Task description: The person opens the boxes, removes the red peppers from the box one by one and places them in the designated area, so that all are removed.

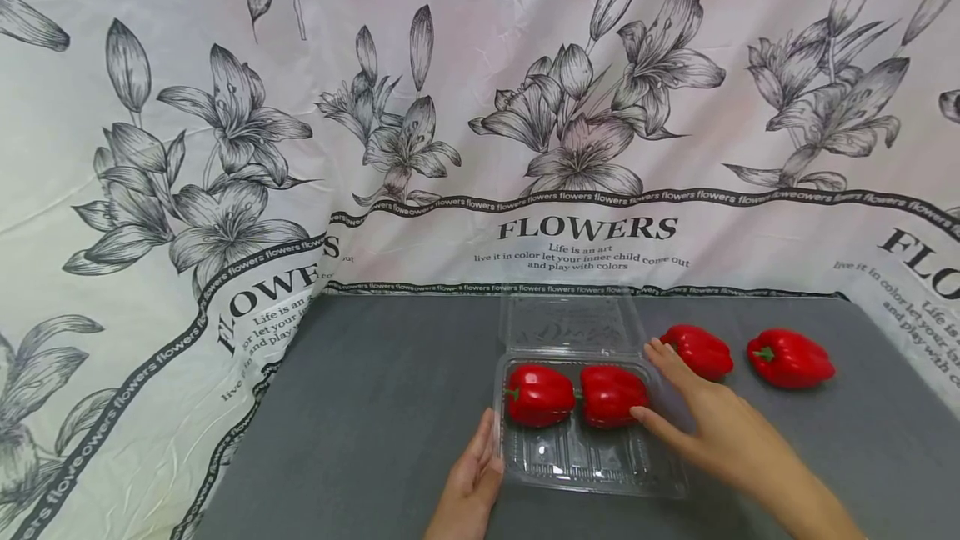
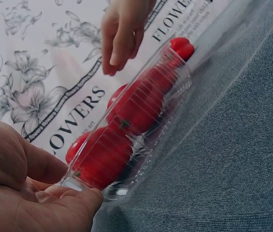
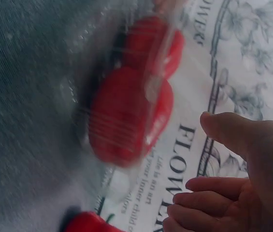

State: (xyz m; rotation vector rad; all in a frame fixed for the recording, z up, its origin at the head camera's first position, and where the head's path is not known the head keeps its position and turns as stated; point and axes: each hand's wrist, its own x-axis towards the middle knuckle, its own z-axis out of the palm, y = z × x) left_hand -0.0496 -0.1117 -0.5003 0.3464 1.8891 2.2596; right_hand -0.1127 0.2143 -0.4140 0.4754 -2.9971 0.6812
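Observation:
A clear plastic clamshell container (image 1: 566,461) lies on the grey table with its lid (image 1: 570,323) folded back behind it. Two red bell peppers, a left one (image 1: 538,396) and a right one (image 1: 613,396), sit side by side in its rear half. My left hand (image 1: 468,477) pinches the container's left edge between thumb and fingers. Over the right edge hovers my right hand (image 1: 720,419), fingers extended and holding nothing, as the right wrist view also shows. Just beyond it on the table lies a third bell pepper (image 1: 697,353), with another bell pepper (image 1: 795,359) farther right.
A grey cloth-like surface (image 1: 375,423) covers the table. Behind and to the left hangs a white curtain (image 1: 420,248) with printed lilies and lettering, meeting the table's back edge just behind the lid.

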